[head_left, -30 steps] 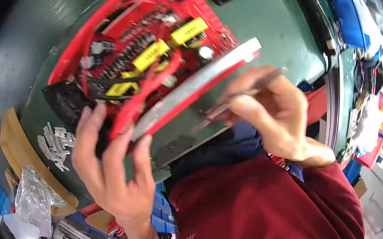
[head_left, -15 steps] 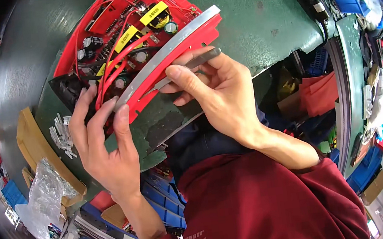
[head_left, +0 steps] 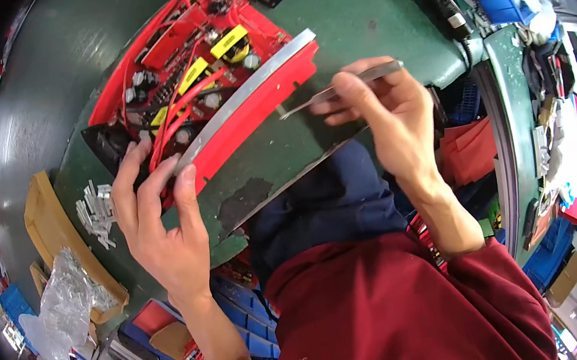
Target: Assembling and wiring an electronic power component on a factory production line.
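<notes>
A person's left hand [head_left: 164, 215] is clamping thumb and fingers on the near left end of an open red plastic housing [head_left: 253, 116] filled with wired circuitry, which is sitting over a worn green tabletop [head_left: 355, 16]. The right hand [head_left: 394, 111] is pinching slim grey metal tweezers [head_left: 320, 97], their tips pointing left, just beside the housing.

Left fingers [head_left: 149, 190] bent, right fingers [head_left: 363, 100] pinched
</notes>
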`<move>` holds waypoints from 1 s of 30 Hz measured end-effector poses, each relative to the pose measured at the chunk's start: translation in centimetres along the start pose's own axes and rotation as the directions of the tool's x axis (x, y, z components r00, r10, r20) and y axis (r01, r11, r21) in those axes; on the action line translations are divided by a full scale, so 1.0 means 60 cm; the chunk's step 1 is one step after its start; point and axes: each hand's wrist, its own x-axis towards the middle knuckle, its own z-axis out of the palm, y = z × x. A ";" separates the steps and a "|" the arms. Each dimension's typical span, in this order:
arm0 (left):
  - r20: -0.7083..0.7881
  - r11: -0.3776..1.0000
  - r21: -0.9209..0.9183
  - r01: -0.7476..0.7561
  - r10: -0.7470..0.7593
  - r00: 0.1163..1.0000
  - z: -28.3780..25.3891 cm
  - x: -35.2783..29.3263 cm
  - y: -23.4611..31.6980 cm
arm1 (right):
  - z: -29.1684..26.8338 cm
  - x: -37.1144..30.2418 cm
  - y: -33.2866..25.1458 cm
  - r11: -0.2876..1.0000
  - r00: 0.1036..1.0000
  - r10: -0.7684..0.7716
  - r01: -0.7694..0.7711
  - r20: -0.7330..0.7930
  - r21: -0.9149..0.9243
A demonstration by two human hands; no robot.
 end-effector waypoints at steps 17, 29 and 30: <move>0.008 0.998 -0.006 0.059 -0.059 0.998 -0.001 -0.002 0.009 | -0.018 0.048 -0.019 1.000 1.000 0.004 -0.004 0.013 -0.004; -0.027 0.999 0.005 0.051 -0.051 0.998 0.003 -0.002 0.008 | -0.015 0.060 -0.017 0.981 0.975 0.180 -0.188 0.132 0.050; -0.042 0.999 -0.007 0.038 -0.038 0.998 0.004 -0.003 0.007 | -0.018 0.060 -0.019 0.975 0.962 0.214 -0.220 0.169 0.013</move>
